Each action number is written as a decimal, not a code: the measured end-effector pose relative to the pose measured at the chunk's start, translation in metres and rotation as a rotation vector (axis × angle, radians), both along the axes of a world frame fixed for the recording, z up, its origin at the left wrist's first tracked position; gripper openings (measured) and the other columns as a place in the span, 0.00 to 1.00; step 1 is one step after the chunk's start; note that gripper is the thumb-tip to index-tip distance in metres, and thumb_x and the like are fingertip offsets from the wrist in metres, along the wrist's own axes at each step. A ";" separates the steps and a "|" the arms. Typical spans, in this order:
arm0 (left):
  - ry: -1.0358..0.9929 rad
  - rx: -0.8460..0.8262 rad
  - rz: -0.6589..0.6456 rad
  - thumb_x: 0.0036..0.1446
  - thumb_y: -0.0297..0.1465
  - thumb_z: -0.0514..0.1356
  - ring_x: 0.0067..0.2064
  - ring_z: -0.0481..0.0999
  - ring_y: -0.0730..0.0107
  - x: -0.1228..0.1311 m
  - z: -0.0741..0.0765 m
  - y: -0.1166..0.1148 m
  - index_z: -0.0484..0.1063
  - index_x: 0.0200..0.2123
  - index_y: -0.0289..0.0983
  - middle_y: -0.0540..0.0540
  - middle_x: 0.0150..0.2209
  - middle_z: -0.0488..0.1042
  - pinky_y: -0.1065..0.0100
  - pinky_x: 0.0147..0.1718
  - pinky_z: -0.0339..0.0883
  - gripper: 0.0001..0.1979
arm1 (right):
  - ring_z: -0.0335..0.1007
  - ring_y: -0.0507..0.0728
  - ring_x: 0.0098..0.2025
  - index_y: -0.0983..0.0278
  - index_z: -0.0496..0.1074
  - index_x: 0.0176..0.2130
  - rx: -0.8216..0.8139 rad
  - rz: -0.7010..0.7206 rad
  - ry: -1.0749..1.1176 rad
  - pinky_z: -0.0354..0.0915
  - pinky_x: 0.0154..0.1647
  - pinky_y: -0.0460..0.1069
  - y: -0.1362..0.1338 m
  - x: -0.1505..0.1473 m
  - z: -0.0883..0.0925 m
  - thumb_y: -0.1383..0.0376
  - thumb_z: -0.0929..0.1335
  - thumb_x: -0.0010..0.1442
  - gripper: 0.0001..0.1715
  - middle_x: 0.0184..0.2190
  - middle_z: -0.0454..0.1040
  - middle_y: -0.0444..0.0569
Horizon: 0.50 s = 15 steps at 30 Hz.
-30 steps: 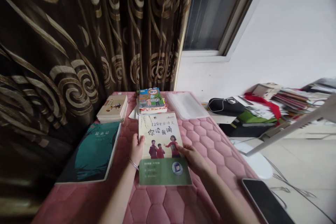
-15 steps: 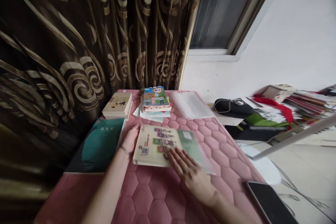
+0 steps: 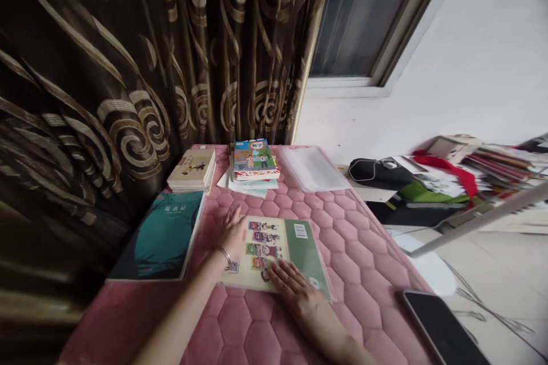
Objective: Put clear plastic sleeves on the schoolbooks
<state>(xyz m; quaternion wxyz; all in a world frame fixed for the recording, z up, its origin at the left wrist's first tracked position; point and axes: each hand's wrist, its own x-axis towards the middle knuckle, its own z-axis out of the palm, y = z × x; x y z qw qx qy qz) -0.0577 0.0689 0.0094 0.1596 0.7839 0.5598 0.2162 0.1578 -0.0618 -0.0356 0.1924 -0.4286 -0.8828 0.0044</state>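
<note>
1. Left hand [image 3: 231, 234] lies open, fingers flat, gripping nothing, against the left edge of a cream-and-green paperback [image 3: 274, 254].
2. Right hand [image 3: 295, 296] rests open, fingers spread over its lower edge.
3. The paperback lies face down on a pink quilted pad [image 3: 359, 296], just beside a teal book [image 3: 160, 236].

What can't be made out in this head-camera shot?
Head view:
Book back cover: partly hidden by the left hand and right hand.
Phone: cut off by the bottom edge.
Teal book: cover print too small to read.
Papers: mostly hidden by the top textbook.

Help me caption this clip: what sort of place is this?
Probably a bedroom at home: a stack of schoolbooks sits on a pink quilted bed cover, beside a patterned brown curtain.
</note>
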 end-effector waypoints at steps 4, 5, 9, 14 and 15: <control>0.309 0.030 -0.188 0.63 0.36 0.50 0.67 0.48 0.48 0.001 -0.007 -0.005 0.60 0.61 0.46 0.46 0.67 0.53 0.38 0.62 0.42 0.23 | 0.50 0.57 0.66 0.55 0.48 0.66 -0.072 0.025 0.019 0.55 0.65 0.58 -0.001 0.005 0.004 0.71 0.60 0.65 0.34 0.64 0.56 0.47; 0.318 0.039 -0.211 0.63 0.38 0.50 0.68 0.48 0.48 0.000 -0.009 -0.005 0.58 0.62 0.47 0.46 0.68 0.52 0.38 0.62 0.41 0.24 | 0.50 0.56 0.66 0.55 0.49 0.66 -0.083 0.028 0.027 0.54 0.65 0.58 -0.002 0.006 0.007 0.71 0.60 0.66 0.33 0.64 0.57 0.47; 0.238 0.058 -0.244 0.63 0.40 0.51 0.68 0.49 0.51 -0.009 -0.016 -0.003 0.58 0.63 0.47 0.46 0.67 0.53 0.41 0.63 0.40 0.25 | 0.51 0.56 0.65 0.55 0.50 0.66 -0.098 0.053 0.000 0.54 0.65 0.58 -0.005 0.014 0.020 0.68 0.60 0.67 0.31 0.63 0.58 0.47; 0.123 0.025 -0.281 0.62 0.34 0.52 0.68 0.47 0.55 -0.028 -0.016 -0.018 0.59 0.63 0.43 0.44 0.67 0.52 0.47 0.65 0.45 0.25 | 0.56 0.56 0.63 0.56 0.57 0.64 -0.075 0.008 -0.021 0.61 0.61 0.55 -0.012 0.044 0.013 0.69 0.60 0.66 0.28 0.61 0.62 0.46; 0.127 0.020 -0.304 0.63 0.33 0.51 0.68 0.47 0.56 -0.034 -0.015 -0.026 0.58 0.63 0.42 0.44 0.68 0.50 0.49 0.65 0.45 0.26 | 0.59 0.55 0.62 0.56 0.59 0.62 -0.055 -0.007 -0.001 0.63 0.60 0.53 -0.014 0.053 0.011 0.70 0.60 0.66 0.27 0.60 0.64 0.47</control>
